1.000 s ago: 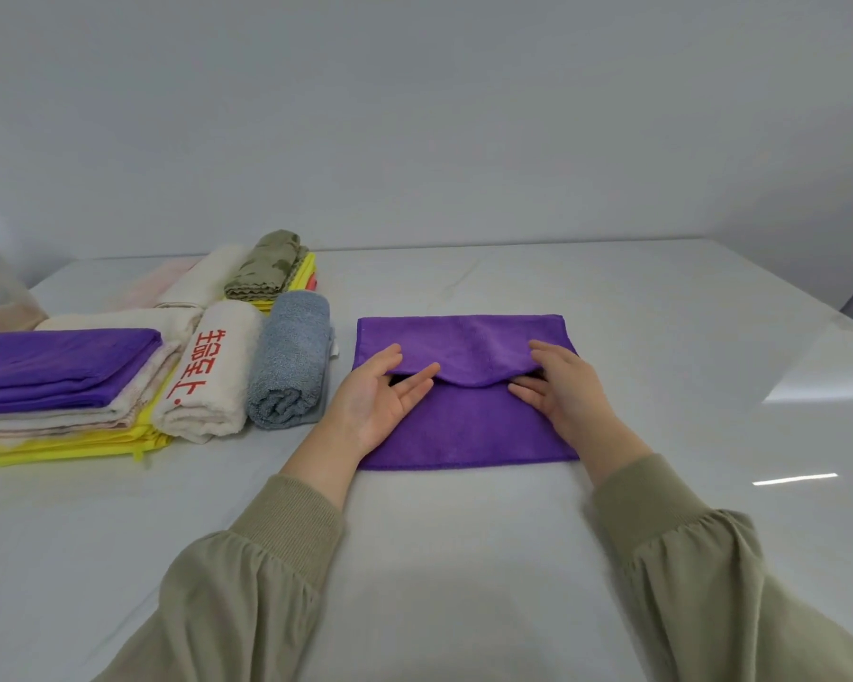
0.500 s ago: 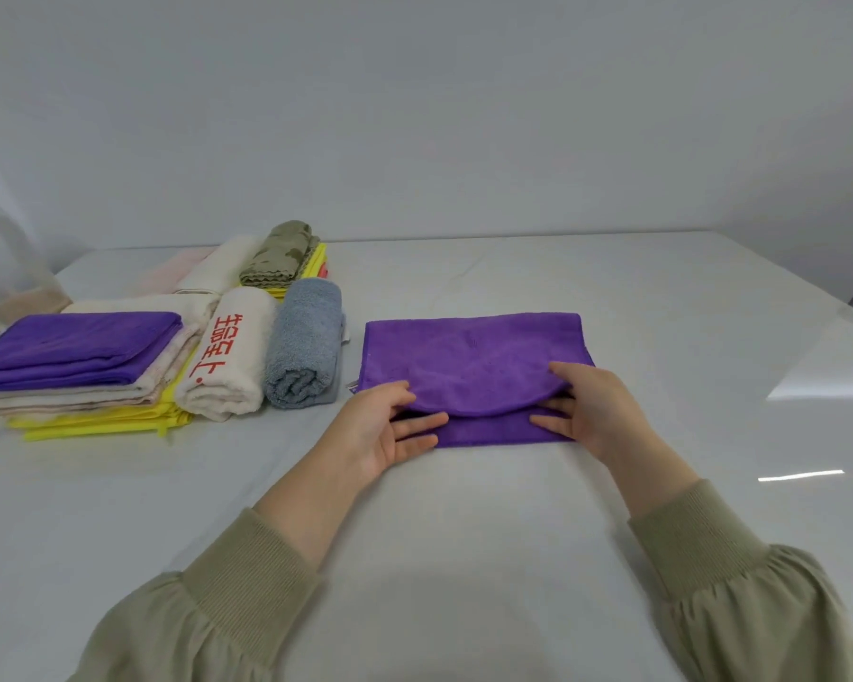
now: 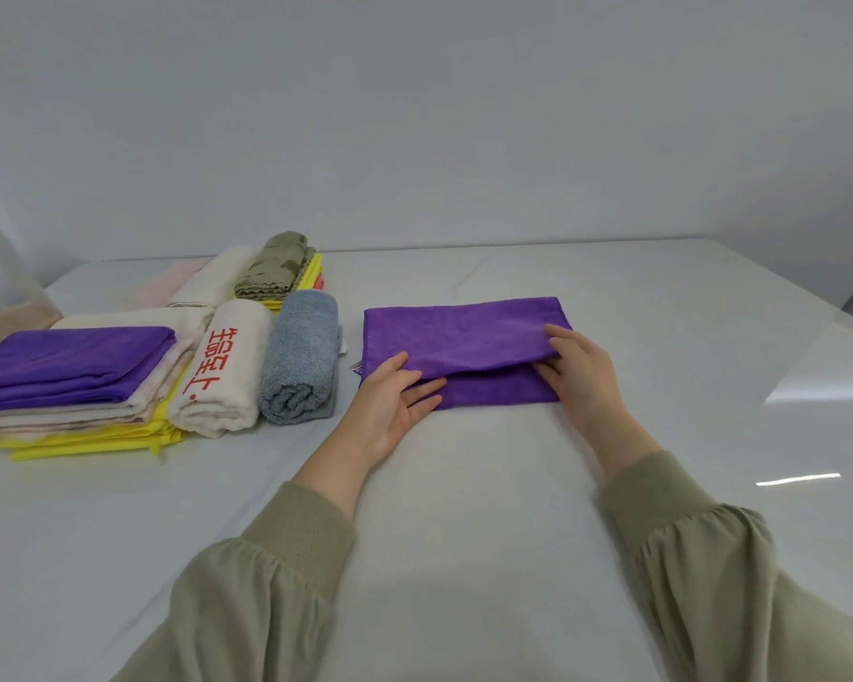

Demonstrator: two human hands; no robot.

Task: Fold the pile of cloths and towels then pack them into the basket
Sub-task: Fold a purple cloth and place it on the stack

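Centrally, we note a purple cloth [image 3: 464,332] lying on the white worktop [image 3: 488,484]. It is folded lengthwise, and a strip of the lower layer shows along the near side.

- Left hand [image 3: 390,406], at the cloth's near left corner: the thumb lies on top of the upper layer and the fingers are slid beneath it, so the hand pinches that layer's edge.
- Right hand [image 3: 582,371], at the right end: the thumb is over the top and the fingers are tucked under the same flap, pinching it likewise.
- Between the two hands the flap edge stands slightly raised.
- Both forearms are in olive sleeves [image 3: 267,583].

Left of the cloth we log the other pieces.

- Grey towel [image 3: 301,356]: rolled, just beside the cloth's left edge.
- Cream towel [image 3: 222,371]: red characters, rolled, touching the grey towel's left side.
- Further left is a flat stack, with the other purple cloth [image 3: 70,361] on top, pale layers beneath and a yellow cloth [image 3: 89,443] at the bottom.
- Behind the rolls an olive cloth [image 3: 277,263] sits on more yellow fabric.
- At the far left edge is a clear container [image 3: 6,287], partly out of frame. We cannot tell what it is.
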